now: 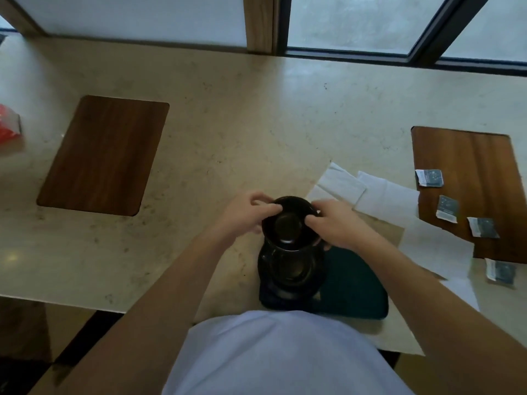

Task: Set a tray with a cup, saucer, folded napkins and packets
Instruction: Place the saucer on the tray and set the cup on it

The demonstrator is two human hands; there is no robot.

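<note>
Both my hands hold a black saucer (288,226) by its rim, my left hand (242,215) on its left side and my right hand (336,223) on its right. It hovers just above another black piece, apparently the cup (291,270), which stands on the left end of a dark teal tray (356,283) at the counter's near edge. White napkins (342,183) lie unfolded right of the saucer. Several small dark packets (447,208) are scattered further right.
A wooden board (105,155) lies on the beige counter (242,124) at the left, and a second wooden board (467,155) at the right carries some packets. A red object (8,124) sits at the far left edge. Windows run along the back.
</note>
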